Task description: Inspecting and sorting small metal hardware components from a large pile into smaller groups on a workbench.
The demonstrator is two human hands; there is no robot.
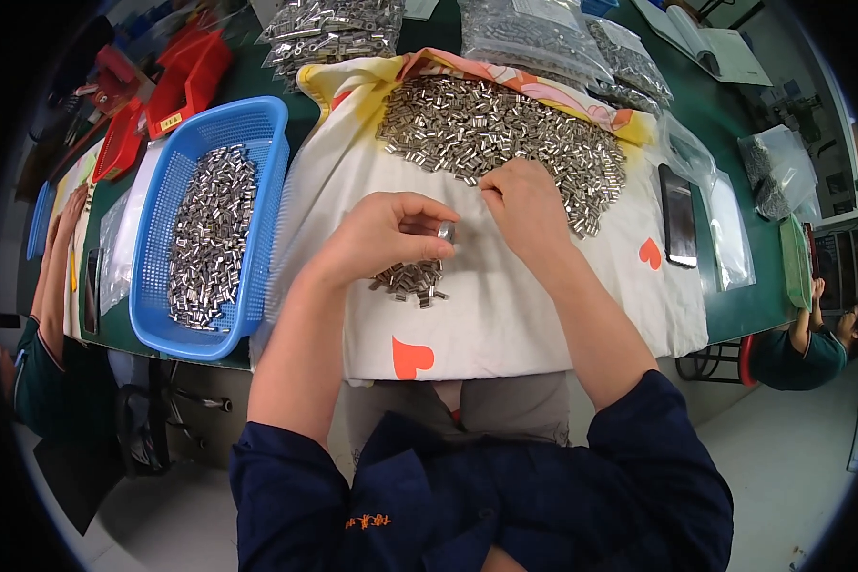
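Between the thumb and fingers of my left hand (391,229) is a silvery, round metal piece (445,231), held above the white cloth (496,324). Below that hand lies a small heap of short metal sleeves (415,283), partly covered by it. My right hand (526,205) is closed in a pinch at the near edge of a large pile of the same metal sleeves (486,119). What its fingertips hold, if anything, is hidden.
A blue basket (276,153) of metal sleeves stands at the left, with red bins (189,81) behind it. Bags of metal parts (534,38) line the back. A phone (678,214) lies at the right. Other people sit at both sides, one with a hand (67,214) on the table.
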